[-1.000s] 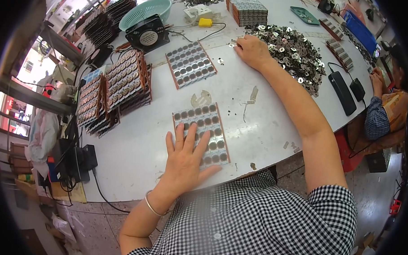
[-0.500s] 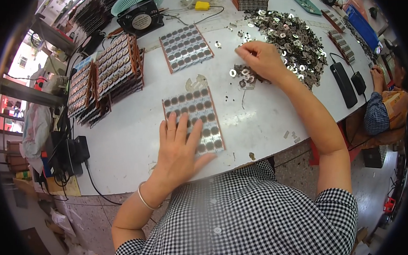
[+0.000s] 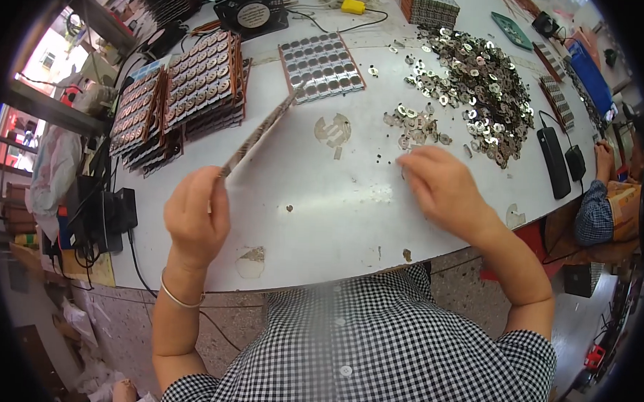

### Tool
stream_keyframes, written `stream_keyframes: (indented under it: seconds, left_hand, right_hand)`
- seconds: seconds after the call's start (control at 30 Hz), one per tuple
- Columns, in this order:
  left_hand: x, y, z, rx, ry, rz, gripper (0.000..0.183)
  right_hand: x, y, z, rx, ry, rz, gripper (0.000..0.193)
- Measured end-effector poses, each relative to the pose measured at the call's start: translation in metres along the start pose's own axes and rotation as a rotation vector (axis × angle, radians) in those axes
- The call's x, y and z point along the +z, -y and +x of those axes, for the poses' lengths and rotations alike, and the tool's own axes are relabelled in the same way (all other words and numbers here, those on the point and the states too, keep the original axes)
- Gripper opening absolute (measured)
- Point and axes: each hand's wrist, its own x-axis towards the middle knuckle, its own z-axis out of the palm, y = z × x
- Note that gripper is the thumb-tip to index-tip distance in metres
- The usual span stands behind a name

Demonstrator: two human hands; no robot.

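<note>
So, the panel (image 3: pixel 259 133) is held in the L hand (image 3: pixel 198 211), w/ the fingers clamped on its near end; it's seen almost edge-on, tilted up over the bench (image 3: pixel 335 230), its far end overlapping the flat panel (image 3: pixel 323 63) in view. Whether the two touch can't be told. Grip is best taken at the rim, w/ pressure spread btwn thumb and fingers so no bend is forced; the far end should be lifted clear of the flat panel, as scraping is a risk.

At the R hand (image 3: pixel 444 191), the fingers are bent in, tips close together, just beside the small pile (image 3: pixel 417 123); whether anything's pinched there can't be told. That hand is best moved low and slow, since loose pcs could be scattered. The black bits (image 3: pixel 379 159) near its tips, esp., should be left out from under the panel.
</note>
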Motion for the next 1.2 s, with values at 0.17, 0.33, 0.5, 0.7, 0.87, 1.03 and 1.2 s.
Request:
stream_keyframes:
  seconds: [0.17,0.33,0.5,0.7,0.87,1.03,1.2]
  left_hand:
    - [-0.024,0.009,-0.011,-0.198,-0.079,0.026,0.018]
    - [-0.055,0.015,-0.024,-0.321,-0.115,-0.055,0.011]
    - [-0.066,0.019,-0.031,-0.342,-0.162,-0.041,0.011]
    - [-0.070,0.023,-0.037,-0.325,-0.173,-0.055,0.012]
    - [-0.066,0.023,-0.035,-0.327,-0.205,-0.091,0.012]
    - [-0.070,0.019,-0.041,-0.319,-0.196,-0.092,0.012]
    - [-0.069,0.021,-0.047,-0.323,-0.193,-0.092,0.012]
  right_hand:
    - [0.010,-0.025,0.009,0.105,-0.011,-0.173,0.024]
    - [0.007,-0.016,0.017,0.193,0.038,-0.186,0.026]
    - [0.025,-0.005,0.023,0.033,0.046,-0.119,0.030]
    - [0.036,-0.019,0.061,-0.025,-0.053,-0.039,0.033]
    - [0.054,-0.023,0.100,-0.013,-0.006,-0.081,0.032]
    - [0.060,-0.027,0.117,0.093,0.064,-0.168,0.030]
    - [0.060,-0.019,0.120,0.110,0.134,-0.227,0.029]
